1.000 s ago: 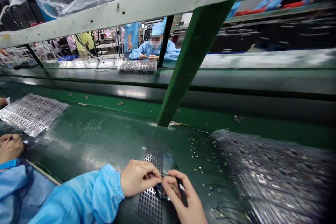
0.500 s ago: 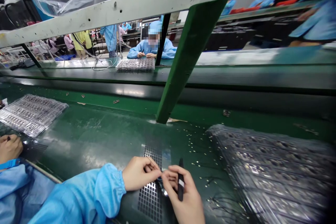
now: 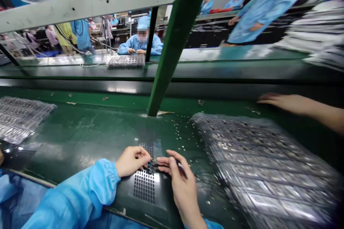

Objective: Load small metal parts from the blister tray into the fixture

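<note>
My left hand pinches something small and dark, too small to name, above a sheet with a grid of dark squares. Facing it from the right, my right hand has a dark pen-like tool tucked between thumb and forefinger, its other fingers loosely stretched toward the left fingertips. A narrow gap separates the two hands. Tiny pale bits and thin dark wires lie on the green table just right of the sheet.
Stacked clear trays of small parts fill the right side; more trays lie at left. A green post rises behind the sheet. Another person's hand reaches in from the right. Across the belt, a person in blue works.
My right hand has moved apart from my left, its fingers loosening. Another person's arm has come in at the right. The whole view has shifted toward the right.
</note>
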{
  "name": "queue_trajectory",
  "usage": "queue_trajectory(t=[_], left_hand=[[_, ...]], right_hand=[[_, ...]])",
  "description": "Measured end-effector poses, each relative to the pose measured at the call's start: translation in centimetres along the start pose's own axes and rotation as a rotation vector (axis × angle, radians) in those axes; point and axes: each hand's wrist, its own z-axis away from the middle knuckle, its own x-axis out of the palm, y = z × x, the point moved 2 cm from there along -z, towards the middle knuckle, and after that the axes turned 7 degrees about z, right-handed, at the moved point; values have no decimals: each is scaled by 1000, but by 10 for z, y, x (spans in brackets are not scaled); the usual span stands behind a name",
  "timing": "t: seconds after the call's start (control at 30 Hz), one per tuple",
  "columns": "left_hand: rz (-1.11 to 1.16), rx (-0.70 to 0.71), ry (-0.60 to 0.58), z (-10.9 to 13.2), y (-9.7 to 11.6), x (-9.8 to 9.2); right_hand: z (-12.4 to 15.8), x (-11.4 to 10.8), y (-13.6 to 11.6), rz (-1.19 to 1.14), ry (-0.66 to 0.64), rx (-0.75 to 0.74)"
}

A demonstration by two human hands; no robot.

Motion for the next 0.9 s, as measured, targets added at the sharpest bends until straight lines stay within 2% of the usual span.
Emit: queue_trajectory(t=[0.13,0.27,0.43,0.6,0.67,0.8,0.9], left_hand=[[31,-44,-51,1,5,-2],[16,-56,-75,2,5,-2],[-54,-34,-105,2,6,-4],[-103,55,-93,1,19,-20],[-132,38,-154,3,20,-21],[-258,32,-360,12,14,-10],[-309,71,-360,12,12,-6]], right_hand=[[17,-15,4,-147,42,151],[40,-28,15,-109,19,251],[56,-36,18,76,37,208],[61,-36,11,178,47,166],[61,-34,10,194,54,161],[58,-30,10,235,41,152],[46,-27,7,246,45,135]])
